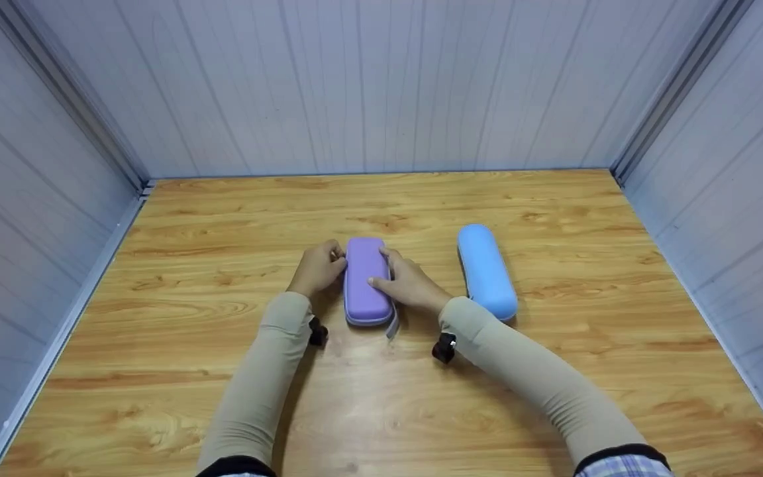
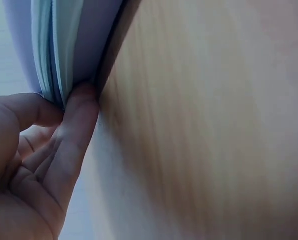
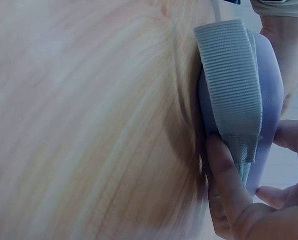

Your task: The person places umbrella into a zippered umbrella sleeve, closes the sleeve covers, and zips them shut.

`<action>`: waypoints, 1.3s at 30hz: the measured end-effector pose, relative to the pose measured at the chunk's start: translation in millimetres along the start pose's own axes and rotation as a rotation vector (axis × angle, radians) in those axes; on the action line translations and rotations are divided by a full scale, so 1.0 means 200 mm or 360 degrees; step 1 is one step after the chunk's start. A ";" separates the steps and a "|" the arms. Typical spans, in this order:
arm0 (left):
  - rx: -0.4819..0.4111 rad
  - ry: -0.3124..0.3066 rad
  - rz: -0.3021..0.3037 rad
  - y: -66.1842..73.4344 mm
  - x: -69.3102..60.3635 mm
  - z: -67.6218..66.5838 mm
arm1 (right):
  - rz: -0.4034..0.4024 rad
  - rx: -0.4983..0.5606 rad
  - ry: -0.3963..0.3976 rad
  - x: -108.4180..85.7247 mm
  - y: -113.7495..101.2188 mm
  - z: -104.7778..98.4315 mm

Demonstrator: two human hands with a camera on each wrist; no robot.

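A purple hard-shell zip case (image 1: 363,265) lies lengthwise on the wooden table, between both hands. At its left side, thumb and forefinger of my left hand (image 1: 317,267) pinch the edge at the pale zip seam (image 2: 56,45); whether a zip pull is between those fingertips is hidden. My right hand (image 1: 416,286) grips the opposite side, its thumb on the lid and other fingers down along the side. A grey ribbed wrist loop (image 3: 231,75) hangs from the case's near right corner, close to the right fingers. The lid looks closed in the head view.
To the right of the purple case lies a light blue case (image 1: 487,271) of similar shape, slightly slanted, just beyond my right forearm. Pale panel walls (image 1: 388,86) enclose the wooden table (image 1: 222,238) at the back and both sides.
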State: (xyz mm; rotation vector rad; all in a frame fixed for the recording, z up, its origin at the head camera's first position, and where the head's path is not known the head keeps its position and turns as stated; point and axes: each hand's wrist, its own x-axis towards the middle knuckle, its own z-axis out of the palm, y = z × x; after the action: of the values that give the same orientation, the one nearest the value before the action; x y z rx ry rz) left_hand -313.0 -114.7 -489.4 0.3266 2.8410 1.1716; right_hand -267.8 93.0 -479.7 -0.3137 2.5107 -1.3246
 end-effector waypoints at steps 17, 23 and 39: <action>0.0002 0.0073 -0.0179 0.05 0.00 0.03 | -0.0013 0.0074 -0.0092 -0.02 0.03 -0.05; 0.0015 0.0076 -0.0160 0.04 0.00 0.03 | -0.0082 -0.0056 -0.0220 -0.05 -0.01 -0.10; 0.0070 0.0025 -0.0061 0.04 -0.01 0.03 | 0.0006 -0.0312 -0.0376 -0.12 -0.06 -0.06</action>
State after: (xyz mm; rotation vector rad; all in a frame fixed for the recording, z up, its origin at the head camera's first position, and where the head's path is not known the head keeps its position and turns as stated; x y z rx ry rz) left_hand -308.6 -105.6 -486.8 0.2651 2.8764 1.1111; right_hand -248.0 103.0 -459.4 -0.4769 2.4393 -0.9772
